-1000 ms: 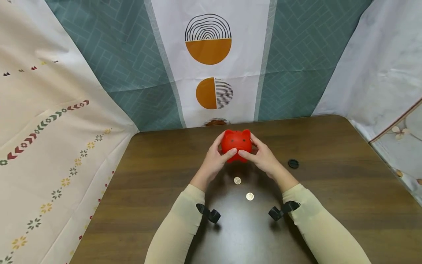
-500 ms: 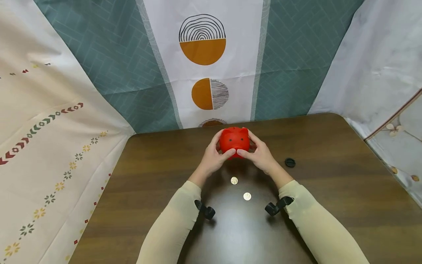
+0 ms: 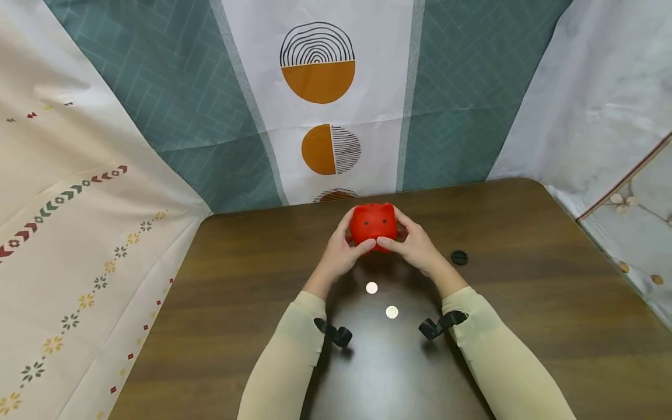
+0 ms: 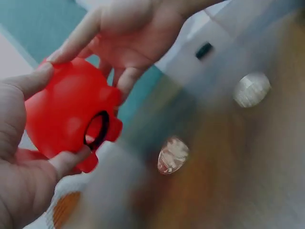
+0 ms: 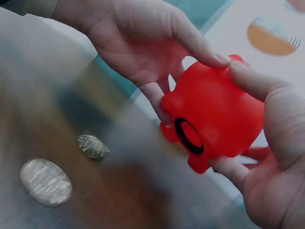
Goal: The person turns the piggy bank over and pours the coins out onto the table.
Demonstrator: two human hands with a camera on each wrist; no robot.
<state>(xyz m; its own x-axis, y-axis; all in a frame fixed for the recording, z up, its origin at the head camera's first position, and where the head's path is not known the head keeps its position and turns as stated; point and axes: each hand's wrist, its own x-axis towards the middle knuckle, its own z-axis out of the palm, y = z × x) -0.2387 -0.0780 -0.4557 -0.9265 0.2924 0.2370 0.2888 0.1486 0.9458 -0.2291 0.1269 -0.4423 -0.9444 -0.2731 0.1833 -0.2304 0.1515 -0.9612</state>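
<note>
Both hands hold a red piggy bank (image 3: 374, 224) above the table, its face turned towards the head camera. My left hand (image 3: 338, 256) grips its left side, and my right hand (image 3: 417, 251) grips the right side. The thumbs almost meet at the front below the snout, while fingers curl round the back. In the wrist views the belly shows an open round hole with a black rim (image 5: 180, 131) among the stubby feet. Two gold-coloured coins, a farther coin (image 3: 371, 287) and a nearer coin (image 3: 392, 312), lie on the table between the forearms.
A black round plug (image 3: 459, 257) lies on the brown wooden table (image 3: 252, 326), right of my right hand. Patterned cloth (image 3: 199, 105) hangs behind the table's far edge and along both sides.
The piggy bank has tipped slightly, so its feet below the thumbs show less in the head view. Both hands keep their grip. The whole head view has shifted a little.
</note>
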